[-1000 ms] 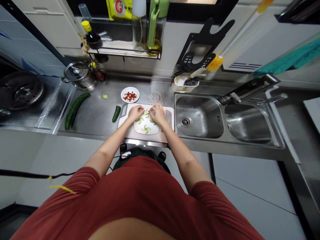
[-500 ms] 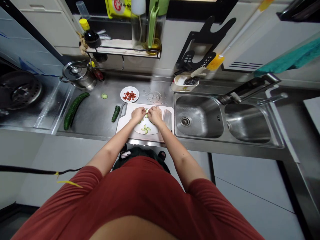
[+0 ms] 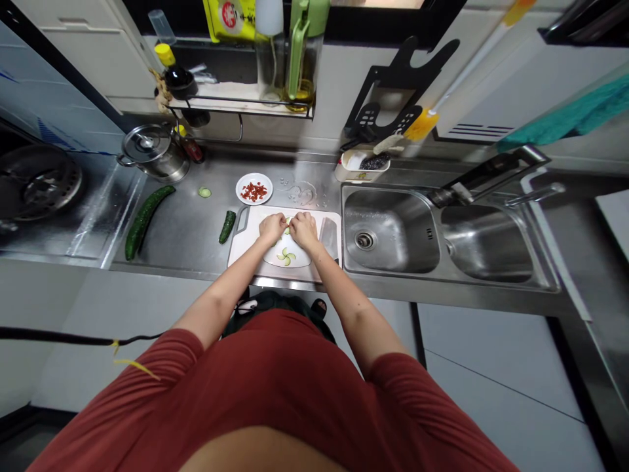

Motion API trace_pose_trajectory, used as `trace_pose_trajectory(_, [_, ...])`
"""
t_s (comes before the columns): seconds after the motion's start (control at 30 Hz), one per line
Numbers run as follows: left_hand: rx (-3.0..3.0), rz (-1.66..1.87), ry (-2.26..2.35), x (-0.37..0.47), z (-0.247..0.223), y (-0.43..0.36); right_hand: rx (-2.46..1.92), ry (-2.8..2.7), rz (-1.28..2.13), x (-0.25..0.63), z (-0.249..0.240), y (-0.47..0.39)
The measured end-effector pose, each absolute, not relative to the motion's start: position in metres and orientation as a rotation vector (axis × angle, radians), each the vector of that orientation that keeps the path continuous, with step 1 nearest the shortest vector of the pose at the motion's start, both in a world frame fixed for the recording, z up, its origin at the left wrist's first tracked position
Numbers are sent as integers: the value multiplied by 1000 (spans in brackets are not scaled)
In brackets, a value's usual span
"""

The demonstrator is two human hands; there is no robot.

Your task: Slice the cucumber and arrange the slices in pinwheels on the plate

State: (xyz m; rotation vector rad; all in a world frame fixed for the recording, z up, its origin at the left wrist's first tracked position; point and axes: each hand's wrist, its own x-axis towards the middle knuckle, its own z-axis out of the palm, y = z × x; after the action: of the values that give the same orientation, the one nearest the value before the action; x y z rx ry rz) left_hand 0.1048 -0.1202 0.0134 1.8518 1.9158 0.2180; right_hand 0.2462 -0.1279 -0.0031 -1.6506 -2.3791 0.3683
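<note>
A white plate lies on the pale cutting board. Near its front edge, thin green cucumber slices form a pinwheel. My left hand and my right hand meet over the far part of the plate, fingers bent together at more cucumber slices. What each set of fingertips holds is too small to make out. Behind the board sits a small white dish of chopped red pieces. A cleaver rests on the board's right side, partly beside my right forearm.
Left of the board are a cucumber piece, a long cucumber, a cut green slice and a lidded steel pot. A double sink adjoins the board on the right. Bottles stand on the wall shelf.
The whole view has shifted slightly. Both hands stay over the far part of the plate, with only small finger movements.
</note>
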Motion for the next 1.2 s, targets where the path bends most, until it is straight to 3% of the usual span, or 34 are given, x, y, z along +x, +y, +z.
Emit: trace_pose_trajectory(1.2, [1846,195,1926,106,22,-122,-1707,-2366,358,246,0,-126])
